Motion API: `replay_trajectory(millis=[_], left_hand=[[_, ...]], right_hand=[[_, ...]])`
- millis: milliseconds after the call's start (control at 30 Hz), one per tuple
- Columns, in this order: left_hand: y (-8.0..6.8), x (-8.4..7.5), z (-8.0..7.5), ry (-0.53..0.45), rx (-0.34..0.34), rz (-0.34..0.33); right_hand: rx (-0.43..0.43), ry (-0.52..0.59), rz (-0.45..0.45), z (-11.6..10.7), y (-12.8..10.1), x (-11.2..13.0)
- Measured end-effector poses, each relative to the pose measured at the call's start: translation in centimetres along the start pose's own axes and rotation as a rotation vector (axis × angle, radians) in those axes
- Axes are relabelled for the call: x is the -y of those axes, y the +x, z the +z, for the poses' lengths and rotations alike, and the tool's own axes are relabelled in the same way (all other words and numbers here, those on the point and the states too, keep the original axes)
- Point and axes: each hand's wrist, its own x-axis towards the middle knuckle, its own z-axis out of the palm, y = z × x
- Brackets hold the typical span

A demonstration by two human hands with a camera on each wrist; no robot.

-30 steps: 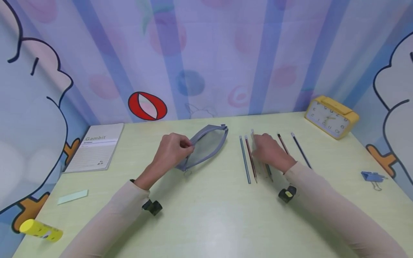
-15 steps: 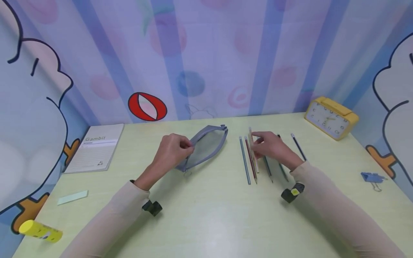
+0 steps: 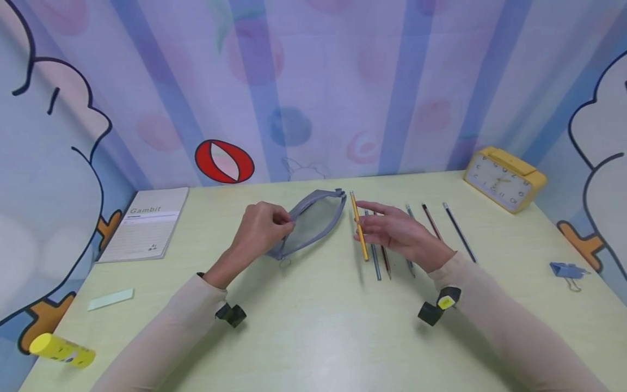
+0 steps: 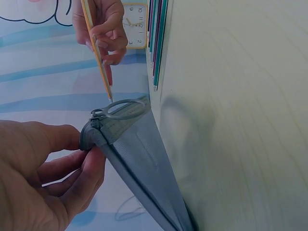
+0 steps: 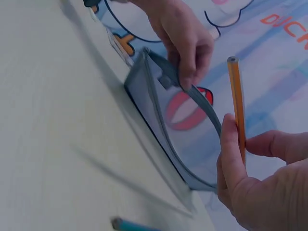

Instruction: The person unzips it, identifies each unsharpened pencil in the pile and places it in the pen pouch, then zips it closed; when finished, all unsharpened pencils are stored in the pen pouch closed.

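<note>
Yellow pencil (image 3: 359, 226) now nearer pouch (image 3: 311, 223)

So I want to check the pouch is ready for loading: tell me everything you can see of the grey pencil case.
The pencil case is a slim grey pouch with see-through mesh sides and a zip along its top edge. It lies slantwise on the table, mouth gaping open. The left hand pinches its upper rim near one end, lifting that edge. A ring pull hangs at the far end. The right hand holds an orange pencil just beside it, not touching.
</note>
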Motion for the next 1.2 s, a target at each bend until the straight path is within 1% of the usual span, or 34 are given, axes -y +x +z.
replay_trajectory(millis=[67,167,400,533,667,833,1067,1200], left_hand=[[0.0,0.0,0.0,-0.001,0.001,-0.002],[0.1,0.0,0.0,-0.002,0.003,-0.006],[0.1,-0.1,0.0,0.008,0.001,-0.012],[0.1,-0.1,-0.1,0.013,0.004,-0.021],[0.1,-0.2,-0.1,0.006,0.009,-0.012],[0.1,-0.2,-0.1,0.006,0.015,-0.01],[0.2,-0.3,0.1,0.0,0.02,-0.011],[0.3,-0.5,0.2,0.005,0.021,-0.018]], right_hand=[[0.015,0.068,0.018,0.8,0.1,-0.3],[0.023,0.126,0.037,2.2,0.3,-0.8],[0.029,0.165,0.085,5.0,1.5,-1.4],[0.005,0.221,0.124,6.1,2.5,-1.2],[-0.034,0.295,0.157,6.9,3.6,-0.8],[-0.065,0.348,0.156,8.0,5.1,-0.4],[-0.137,0.297,0.154,9.7,7.0,-0.4],[-0.139,0.222,0.151,10.0,7.7,-0.6]])
